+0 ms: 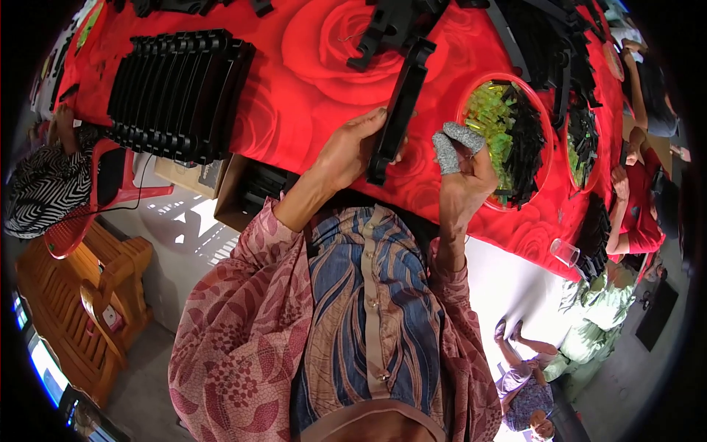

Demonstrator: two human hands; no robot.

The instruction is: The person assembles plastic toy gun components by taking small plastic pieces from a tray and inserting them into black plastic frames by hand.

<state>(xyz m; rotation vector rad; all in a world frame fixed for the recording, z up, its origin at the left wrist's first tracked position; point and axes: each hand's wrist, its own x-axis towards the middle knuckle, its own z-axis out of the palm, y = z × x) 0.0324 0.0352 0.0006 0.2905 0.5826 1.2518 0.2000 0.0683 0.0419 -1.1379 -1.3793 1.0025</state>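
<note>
My left hand is closed around a long black plastic part, held tilted above the near edge of the table. To its right, my right hand has grey covers on the thumb and forefinger, which are drawn together in a pinch. Whatever lies between those fingertips is too small to make out. Right beside that hand stands a round red-rimmed basket. Yellow-green translucent pieces fill its left side and thin black strips its right side.
A row of similar black parts stands at the left on the red rose-patterned tablecloth. More black parts lie at the far side. A second basket and a clear cup are to the right. Other people sit around the table.
</note>
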